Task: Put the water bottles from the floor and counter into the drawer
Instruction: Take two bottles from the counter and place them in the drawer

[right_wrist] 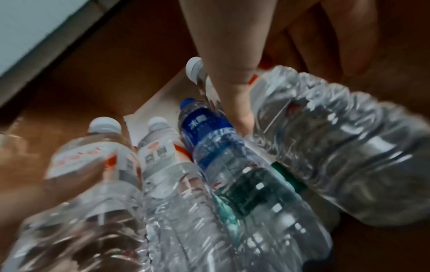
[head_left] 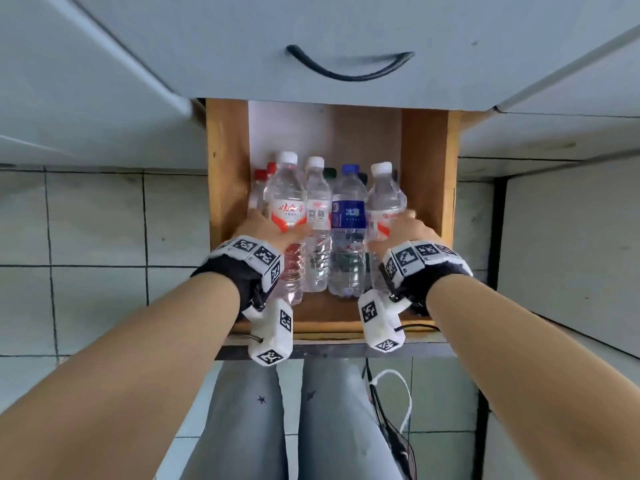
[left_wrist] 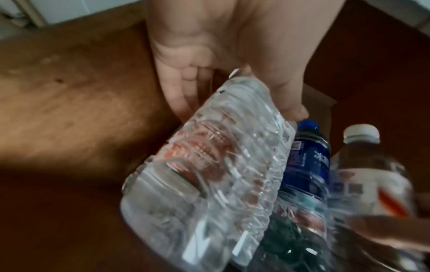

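An open wooden drawer (head_left: 227, 168) holds several water bottles standing upright. Its front row has a white-capped bottle with a red label (head_left: 285, 192), a slimmer white-capped bottle (head_left: 317, 202), a blue-labelled bottle (head_left: 348, 209) and another white-capped bottle (head_left: 382, 195). My left hand (head_left: 273, 230) grips the leftmost bottle (left_wrist: 209, 174), thumb and fingers round its body. At the other end my right hand (head_left: 408, 230) grips the rightmost bottle (right_wrist: 337, 138), with the thumb (right_wrist: 232, 82) between it and the blue bottle (right_wrist: 209, 132). Red caps (head_left: 265, 173) and dark caps (head_left: 330, 173) show behind.
A closed grey drawer with a black handle (head_left: 349, 69) overhangs the open one. The drawer's front edge (head_left: 329, 329) lies under my wrists. Grey tiled floor (head_left: 104, 220) spreads to the left, my legs (head_left: 277, 410) are below, and a dark bag with a white strap (head_left: 398, 410) lies at the right.
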